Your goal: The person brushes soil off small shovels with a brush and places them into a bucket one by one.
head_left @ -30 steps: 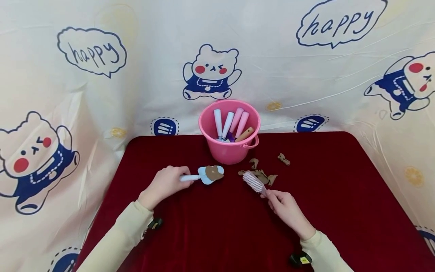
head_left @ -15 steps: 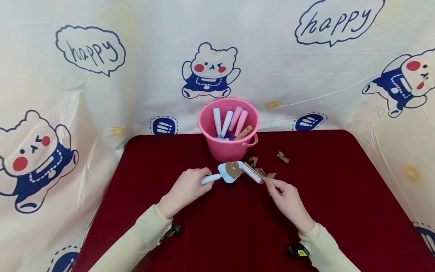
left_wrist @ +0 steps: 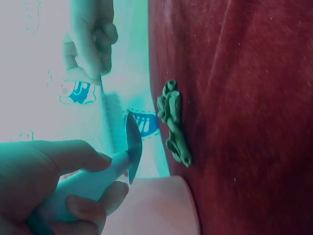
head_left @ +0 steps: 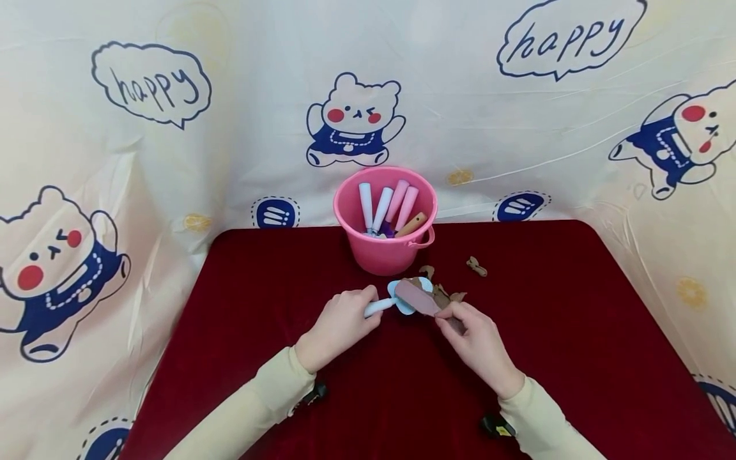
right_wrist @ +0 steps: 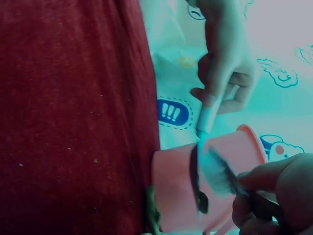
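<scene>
My left hand (head_left: 340,324) grips the pale blue handle of a toy shovel (head_left: 378,307). Brown clay lies on its blade, largely hidden by the brush in the head view; the right wrist view catches a lump of clay (right_wrist: 202,201) at the blade. Between thumb and fingers, my right hand (head_left: 482,345) holds a pink bristle brush (head_left: 415,298), its smooth back upward and its head over the blade. Whether the bristles touch the clay cannot be told. Loose brown clay pieces (left_wrist: 173,117) lie on the table just beyond the tools.
Behind the shovel stands a pink bucket (head_left: 382,257) with several white, pink and wooden handles sticking out. A separate clay scrap (head_left: 476,266) lies to its right. Dark red cloth (head_left: 546,332) covers the table, with a printed curtain (head_left: 454,96) behind it.
My left hand has carried the shovel rightward to the clay pieces. My right hand has turned the brush from bristles up to back up and brought it leftward over the blade.
</scene>
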{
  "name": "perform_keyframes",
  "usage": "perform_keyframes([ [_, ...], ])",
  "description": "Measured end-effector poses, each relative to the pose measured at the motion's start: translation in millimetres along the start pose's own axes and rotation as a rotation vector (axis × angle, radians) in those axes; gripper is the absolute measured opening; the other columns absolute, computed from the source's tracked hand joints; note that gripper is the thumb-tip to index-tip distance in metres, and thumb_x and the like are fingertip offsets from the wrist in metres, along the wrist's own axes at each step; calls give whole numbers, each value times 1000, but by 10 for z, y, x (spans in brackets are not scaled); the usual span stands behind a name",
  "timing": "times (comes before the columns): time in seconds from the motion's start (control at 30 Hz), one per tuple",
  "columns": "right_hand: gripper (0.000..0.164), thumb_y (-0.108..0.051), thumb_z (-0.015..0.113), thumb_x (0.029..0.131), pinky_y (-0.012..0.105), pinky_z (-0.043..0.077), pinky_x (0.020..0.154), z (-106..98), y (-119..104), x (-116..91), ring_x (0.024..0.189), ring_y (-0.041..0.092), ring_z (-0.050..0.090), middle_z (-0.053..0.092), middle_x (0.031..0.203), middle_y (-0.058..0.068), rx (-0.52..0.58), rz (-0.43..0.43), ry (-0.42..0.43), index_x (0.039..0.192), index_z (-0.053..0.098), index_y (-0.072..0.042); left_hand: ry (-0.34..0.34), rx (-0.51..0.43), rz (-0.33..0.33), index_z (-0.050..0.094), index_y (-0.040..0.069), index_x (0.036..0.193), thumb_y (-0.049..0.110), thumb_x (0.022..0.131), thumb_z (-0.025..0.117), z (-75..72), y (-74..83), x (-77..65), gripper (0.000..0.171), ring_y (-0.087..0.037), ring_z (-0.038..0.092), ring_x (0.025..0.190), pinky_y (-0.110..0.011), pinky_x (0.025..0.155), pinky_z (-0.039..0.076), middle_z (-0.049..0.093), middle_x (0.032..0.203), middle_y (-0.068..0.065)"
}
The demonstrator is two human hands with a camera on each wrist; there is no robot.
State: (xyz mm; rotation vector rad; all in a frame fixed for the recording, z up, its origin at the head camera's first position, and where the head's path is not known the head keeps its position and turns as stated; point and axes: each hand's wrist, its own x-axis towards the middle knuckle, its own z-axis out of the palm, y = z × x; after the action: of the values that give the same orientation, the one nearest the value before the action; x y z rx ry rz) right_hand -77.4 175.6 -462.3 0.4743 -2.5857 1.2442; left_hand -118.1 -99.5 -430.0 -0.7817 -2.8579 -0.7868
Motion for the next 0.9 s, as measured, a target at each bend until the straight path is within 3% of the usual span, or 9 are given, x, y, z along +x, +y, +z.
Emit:
perform_keyframes([
  [0.1, 22, 0, 74, 93, 21, 52, 68, 43, 23, -10, 76, 4, 56, 70, 98, -6, 7, -37, -9, 97, 71, -22, 5, -15, 31, 57, 12, 87, 11, 93, 76, 24, 29, 3, 20, -8, 44, 53, -22, 47, 40, 43, 65, 5],
  [0.23, 24, 3, 74, 92, 21, 50, 63, 55, 57, -10, 72, 3, 54, 71, 96, -4, 23, -37, -14, 97, 70, -20, 22, -4, 61, 56, 15, 83, 9, 92, 76, 43, 22, -3, 23, -8, 42, 54, -21, 47, 38, 41, 64, 6],
  [0.5, 19, -3, 71, 98, 22, 48, 60, 30, 59, -17, 67, 3, 51, 71, 95, -2, -7, -3, -30, 98, 70, -22, 16, -5, 87, 56, 14, 80, 7, 91, 76, 49, -14, -14, 24, -7, 40, 54, -21, 47, 37, 41, 63, 7],
  [0.7, 16, -4, 72, 97, 23, 50, 60, 55, 36, -11, 67, 3, 52, 71, 94, -2, 53, -30, -103, 99, 70, -20, 18, -1, 35, 56, 11, 81, 8, 91, 76, 42, -4, -17, 23, -8, 41, 51, -22, 46, 39, 42, 62, 6],
  [0.9, 15, -1, 72, 96, 22, 50, 61, 46, 81, -7, 69, 3, 54, 71, 96, -2, 25, 3, -47, 99, 70, -16, 57, 34, -3, 59, 8, 84, 10, 89, 80, 64, -16, -24, 21, -7, 45, 49, -21, 46, 42, 50, 63, 4],
])
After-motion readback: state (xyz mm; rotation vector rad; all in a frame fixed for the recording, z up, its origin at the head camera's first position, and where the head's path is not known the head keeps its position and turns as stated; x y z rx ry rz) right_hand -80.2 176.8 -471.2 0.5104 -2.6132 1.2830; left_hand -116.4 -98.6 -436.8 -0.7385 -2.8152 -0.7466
